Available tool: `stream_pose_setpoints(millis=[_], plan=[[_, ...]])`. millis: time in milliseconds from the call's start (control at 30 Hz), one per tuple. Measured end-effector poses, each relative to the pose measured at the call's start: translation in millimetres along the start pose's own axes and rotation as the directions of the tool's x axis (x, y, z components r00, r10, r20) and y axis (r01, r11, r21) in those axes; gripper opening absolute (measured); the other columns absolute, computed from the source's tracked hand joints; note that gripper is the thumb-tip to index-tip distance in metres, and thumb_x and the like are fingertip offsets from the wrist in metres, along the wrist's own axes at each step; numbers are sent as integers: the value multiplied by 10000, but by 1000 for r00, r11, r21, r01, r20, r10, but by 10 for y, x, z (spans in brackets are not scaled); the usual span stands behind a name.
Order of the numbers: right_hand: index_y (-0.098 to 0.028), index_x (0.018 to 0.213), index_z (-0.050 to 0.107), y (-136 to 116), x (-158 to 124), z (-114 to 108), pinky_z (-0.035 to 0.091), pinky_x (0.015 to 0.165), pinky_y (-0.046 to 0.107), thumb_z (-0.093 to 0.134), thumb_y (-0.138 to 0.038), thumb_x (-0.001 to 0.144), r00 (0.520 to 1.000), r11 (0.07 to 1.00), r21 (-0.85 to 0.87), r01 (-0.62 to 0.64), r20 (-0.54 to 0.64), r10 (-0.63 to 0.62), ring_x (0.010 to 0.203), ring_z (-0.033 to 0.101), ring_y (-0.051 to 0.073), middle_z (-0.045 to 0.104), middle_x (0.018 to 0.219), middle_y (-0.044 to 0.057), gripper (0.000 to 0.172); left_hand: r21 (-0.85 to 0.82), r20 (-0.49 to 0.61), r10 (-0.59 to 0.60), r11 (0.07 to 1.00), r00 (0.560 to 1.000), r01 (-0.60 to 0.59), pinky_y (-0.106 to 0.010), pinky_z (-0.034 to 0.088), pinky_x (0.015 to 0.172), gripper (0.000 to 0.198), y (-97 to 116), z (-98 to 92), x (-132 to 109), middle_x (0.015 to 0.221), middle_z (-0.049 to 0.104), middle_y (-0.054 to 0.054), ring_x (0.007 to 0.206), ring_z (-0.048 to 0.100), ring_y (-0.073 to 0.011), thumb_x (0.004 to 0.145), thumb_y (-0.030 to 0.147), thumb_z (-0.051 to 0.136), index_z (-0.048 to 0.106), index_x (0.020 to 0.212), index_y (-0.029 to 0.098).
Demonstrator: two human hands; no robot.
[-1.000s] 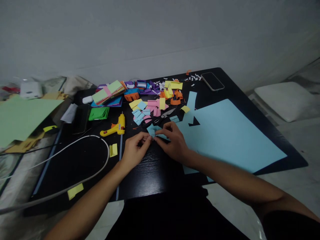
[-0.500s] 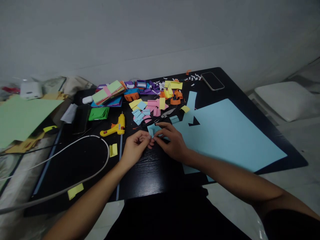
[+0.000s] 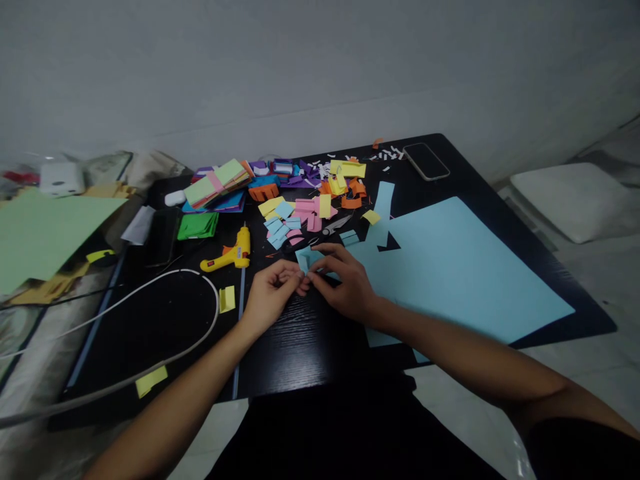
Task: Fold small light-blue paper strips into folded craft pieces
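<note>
Between both hands, in the head view, is a small piece of light blue paper (image 3: 303, 259) with a fold standing up in it. My left hand (image 3: 275, 291) pinches its lower left edge between thumb and fingers. My right hand (image 3: 346, 283) is closed on its right side, with the thumb and fingertips meeting near the left hand's. The fingers partly cover the paper. Just beyond lie scissors (image 3: 334, 228) and a pile of folded light blue pieces (image 3: 279, 231). A large light blue sheet (image 3: 465, 273) spreads out beside and under my right forearm.
A yellow glue gun (image 3: 235, 252) lies left of my hands, near a looping white cable (image 3: 216, 300). Colored paper bundles (image 3: 217, 185), pink pieces (image 3: 306, 208) and orange scraps (image 3: 355, 193) cover the back. A phone (image 3: 426, 162) rests at the far right.
Both hands stay in almost the same place, still pinching the light blue paper. Only a very slight shift of the view shows.
</note>
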State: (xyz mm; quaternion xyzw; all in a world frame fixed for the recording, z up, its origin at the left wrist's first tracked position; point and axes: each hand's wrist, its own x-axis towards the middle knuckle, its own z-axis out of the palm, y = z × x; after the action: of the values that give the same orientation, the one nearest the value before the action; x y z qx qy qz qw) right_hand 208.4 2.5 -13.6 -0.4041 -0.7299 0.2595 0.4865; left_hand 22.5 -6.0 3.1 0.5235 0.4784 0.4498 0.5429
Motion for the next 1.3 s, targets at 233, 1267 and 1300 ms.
stream_pose_setpoints(millis=[233,1267,1300], plan=[[-221,903,690,-8,4,-11,636,861,382,663,-186,947,999,998,-46,51,-9,-52,1087,697,230,647,1289,115,63,21,16,1,1000,1000,-1,-296,615,601,296,53,4,-5,703,762,-49,598,707,-166,854,440,793,708,830,157],[-230,1003,783,26,12,-31,655,856,416,664,-138,962,981,979,-62,196,17,-195,985,694,206,608,1333,122,156,106,-16,135,986,991,-132,-248,539,684,267,-30,-22,-37,745,696,26,678,682,-132,921,345,761,582,1061,205],[-229,1018,779,25,10,-28,658,848,409,664,-140,965,979,977,-68,204,12,-203,975,697,202,611,1328,124,154,146,-14,153,978,988,-149,-251,537,691,251,-37,-27,-41,752,697,24,687,682,-134,941,345,737,588,1088,207]])
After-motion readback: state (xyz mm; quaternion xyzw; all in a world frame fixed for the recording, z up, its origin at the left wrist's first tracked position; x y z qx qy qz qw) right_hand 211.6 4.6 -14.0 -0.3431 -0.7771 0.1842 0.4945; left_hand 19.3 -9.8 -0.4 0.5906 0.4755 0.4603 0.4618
